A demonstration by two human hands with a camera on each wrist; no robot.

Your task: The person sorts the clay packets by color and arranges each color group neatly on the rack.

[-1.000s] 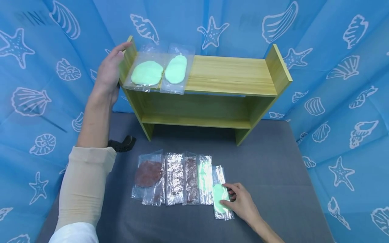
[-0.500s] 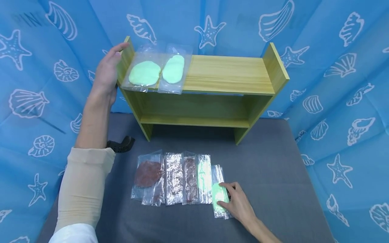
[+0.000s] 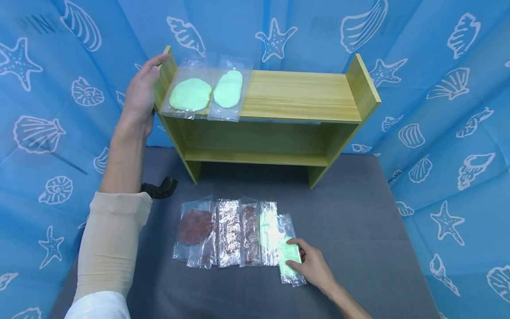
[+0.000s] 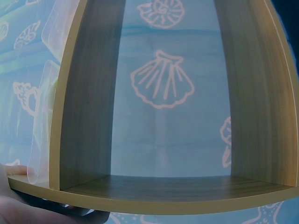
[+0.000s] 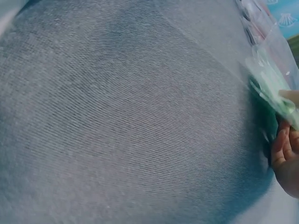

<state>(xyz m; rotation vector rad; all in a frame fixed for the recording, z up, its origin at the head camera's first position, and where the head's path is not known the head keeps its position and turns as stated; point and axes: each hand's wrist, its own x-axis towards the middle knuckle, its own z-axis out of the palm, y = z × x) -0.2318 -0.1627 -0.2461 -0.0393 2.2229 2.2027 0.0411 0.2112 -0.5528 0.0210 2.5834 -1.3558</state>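
Blue shell-print curtains (image 3: 450, 137) are enclosing a grey table (image 3: 358, 212). At the right end of a row of packets (image 3: 229, 232), a green packet (image 3: 287, 253) is sitting — the right hand (image 3: 314, 266) is pinching its right edge. Farther back, the left hand (image 3: 139, 96) is gripping the side of a wooden shelf (image 3: 299, 95) — beside two flat bags (image 3: 190, 94).

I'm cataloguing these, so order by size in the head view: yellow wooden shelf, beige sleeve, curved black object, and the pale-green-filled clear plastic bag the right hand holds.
Wooden shelf
Sleeve
Plastic bag
Black object
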